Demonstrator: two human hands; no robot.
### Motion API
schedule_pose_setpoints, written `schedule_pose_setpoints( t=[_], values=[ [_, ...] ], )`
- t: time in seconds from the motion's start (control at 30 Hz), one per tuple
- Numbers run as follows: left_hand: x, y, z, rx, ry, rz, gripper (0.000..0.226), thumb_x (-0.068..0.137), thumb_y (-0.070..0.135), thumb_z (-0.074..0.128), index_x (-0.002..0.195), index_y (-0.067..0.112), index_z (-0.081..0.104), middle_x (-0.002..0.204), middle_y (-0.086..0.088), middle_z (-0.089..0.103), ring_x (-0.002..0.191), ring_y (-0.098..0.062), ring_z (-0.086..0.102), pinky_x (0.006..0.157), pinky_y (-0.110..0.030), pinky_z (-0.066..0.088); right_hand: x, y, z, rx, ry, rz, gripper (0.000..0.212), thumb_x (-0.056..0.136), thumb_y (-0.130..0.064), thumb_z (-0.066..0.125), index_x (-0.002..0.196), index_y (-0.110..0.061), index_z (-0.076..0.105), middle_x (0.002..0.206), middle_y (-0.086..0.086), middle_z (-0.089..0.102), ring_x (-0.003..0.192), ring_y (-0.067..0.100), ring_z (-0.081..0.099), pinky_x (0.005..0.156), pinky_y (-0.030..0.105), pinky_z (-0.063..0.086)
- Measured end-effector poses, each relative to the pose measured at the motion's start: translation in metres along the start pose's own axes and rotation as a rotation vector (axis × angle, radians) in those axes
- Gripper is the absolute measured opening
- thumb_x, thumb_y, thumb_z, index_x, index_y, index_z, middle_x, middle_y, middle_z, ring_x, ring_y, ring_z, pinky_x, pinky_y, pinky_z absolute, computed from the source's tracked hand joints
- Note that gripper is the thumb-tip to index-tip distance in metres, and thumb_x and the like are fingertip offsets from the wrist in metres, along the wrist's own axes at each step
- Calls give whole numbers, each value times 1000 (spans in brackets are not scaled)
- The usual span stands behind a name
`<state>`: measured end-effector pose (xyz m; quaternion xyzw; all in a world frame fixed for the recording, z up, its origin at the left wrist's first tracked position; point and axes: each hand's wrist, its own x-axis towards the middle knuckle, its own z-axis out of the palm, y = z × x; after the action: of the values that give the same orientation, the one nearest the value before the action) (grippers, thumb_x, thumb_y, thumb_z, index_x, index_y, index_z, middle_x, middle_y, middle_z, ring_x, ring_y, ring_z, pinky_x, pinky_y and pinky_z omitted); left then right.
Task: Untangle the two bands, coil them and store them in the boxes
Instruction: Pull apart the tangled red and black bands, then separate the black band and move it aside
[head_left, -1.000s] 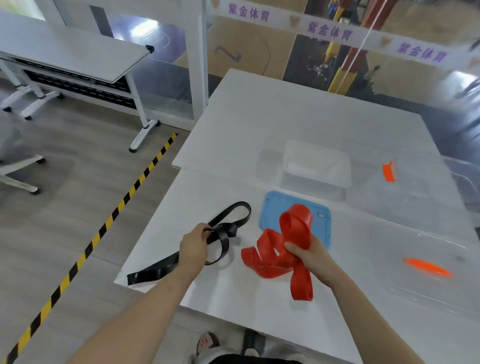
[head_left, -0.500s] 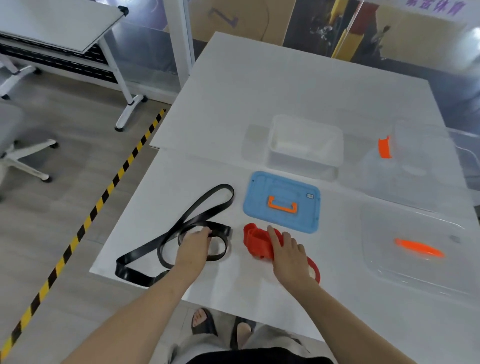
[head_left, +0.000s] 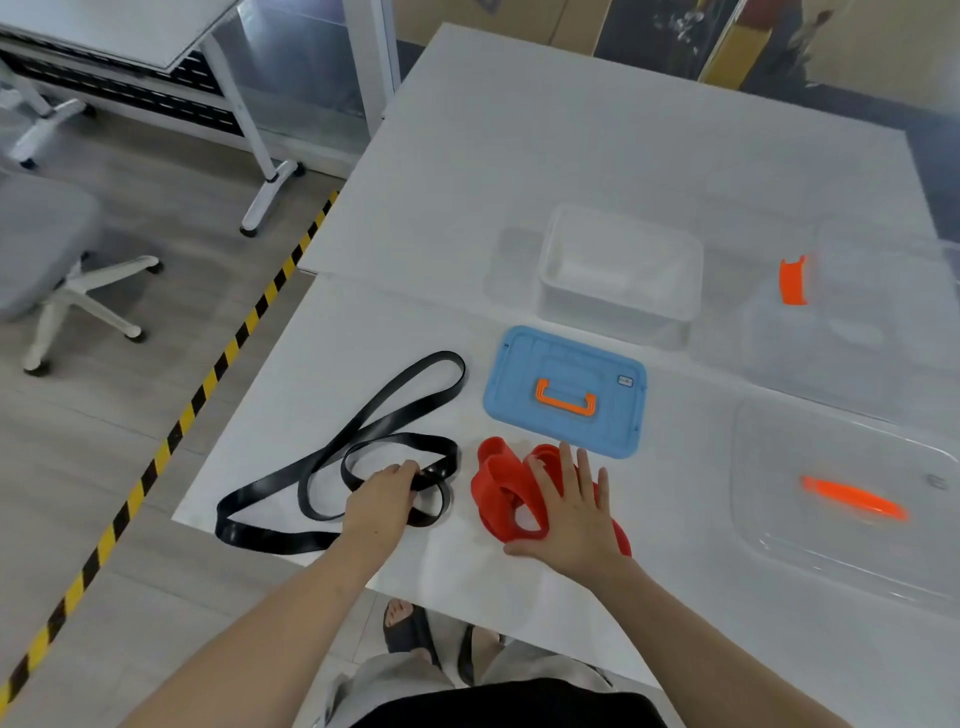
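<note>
The black band (head_left: 275, 540) lies loose on the tabletop (head_left: 519, 156) near its left front corner, 1 long loop reaching up and to the right and smaller loops crossing near the front edge. The left hand (head_left: 384, 499) grips it where those loops cross, fingers (head_left: 408, 470) curled down onto the strip. Just to the right, apart from the black one, the red band (head_left: 498, 483) sits bunched in folds under the right hand (head_left: 571, 514), which presses on it flat with fingers (head_left: 569, 462) straight and spread. A blue lid (head_left: 524, 374) lies just behind the red band, a white box (head_left: 550, 291) behind the lid. To the right are a clear box (head_left: 883, 291) and a clear lid (head_left: 779, 467).
</note>
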<state>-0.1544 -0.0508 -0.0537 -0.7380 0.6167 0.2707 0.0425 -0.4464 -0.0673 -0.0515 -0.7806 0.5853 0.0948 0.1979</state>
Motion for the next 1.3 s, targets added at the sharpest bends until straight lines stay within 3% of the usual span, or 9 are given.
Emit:
schedule_pose_setpoints(
  t=[0.23, 0.47, 0.67, 0.77, 0.93, 1.0, 1.17, 1.3],
  values=[
    [-2, -2, 6, 108, 77, 47, 22, 99, 28, 61, 120, 22, 57, 111, 2, 68, 98, -24, 65, 74, -32, 41, 4, 1, -14, 2, 34, -8, 113, 69, -98, 46, 161, -37, 21, 175, 7, 5, 162, 36, -6, 125, 69, -4],
    [-16, -4, 15, 105, 106, 40, 46, 92, 36, 73, 134, 23, 59, 129, 3, 68, 120, -25, 65, 103, -39, 46, 7, -7, -19, -106, 74, -53, 110, 68, -98, 46, 156, -34, 38, 173, 13, 19, 162, 39, 6, 123, 74, -4],
    [-24, -7, 15, 100, 85, 25, 50, 94, 41, 70, 139, 25, 55, 136, 4, 64, 127, -23, 61, 108, -39, 43, 12, -14, -24, -103, 2, -29, 97, 81, -92, 37, 157, -33, 36, 174, 12, 16, 163, 37, -1, 123, 69, -8],
    [-29, -10, 16, 109, 63, 12, 51, 94, 43, 69, 139, 25, 54, 139, 4, 62, 129, -23, 59, 109, -40, 43, 19, -12, -25, -122, -74, -20, 93, 84, -89, 34, 160, -36, 30, 176, 13, 6, 162, 37, -10, 124, 70, -7],
    [-37, -20, 22, 123, 84, 32, 54, 87, 47, 76, 133, 23, 60, 133, 3, 65, 126, -24, 62, 103, -41, 47, 23, -16, -30, -121, -75, -12, 106, 77, -100, 24, 162, -37, 25, 176, 11, -7, 160, 33, -20, 123, 67, -16],
    [-38, -24, 24, 148, 85, 49, 57, 84, 38, 81, 134, 21, 61, 135, 2, 64, 129, -24, 62, 106, -42, 47, 22, -21, -35, -100, -28, 12, 112, 72, -105, 17, 161, -38, 27, 176, 9, -5, 161, 31, -18, 121, 64, -21],
    [-41, -31, 27, 159, 98, 45, 66, 60, 20, 96, 121, 18, 70, 125, -3, 69, 125, -29, 65, 100, -47, 55, 19, -28, -40, -69, 6, 3, 108, 77, -97, 2, 159, -34, 35, 175, 10, 13, 163, 31, 0, 128, 63, -5],
    [-43, -38, 27, 133, 125, 43, 71, 63, 18, 94, 128, 18, 67, 135, -8, 66, 135, -32, 59, 106, -50, 51, 19, -37, -38, -79, 25, -13, 83, 93, -82, 26, 155, -29, 41, 171, 11, 27, 162, 32, 15, 129, 60, 9]
  ],
)
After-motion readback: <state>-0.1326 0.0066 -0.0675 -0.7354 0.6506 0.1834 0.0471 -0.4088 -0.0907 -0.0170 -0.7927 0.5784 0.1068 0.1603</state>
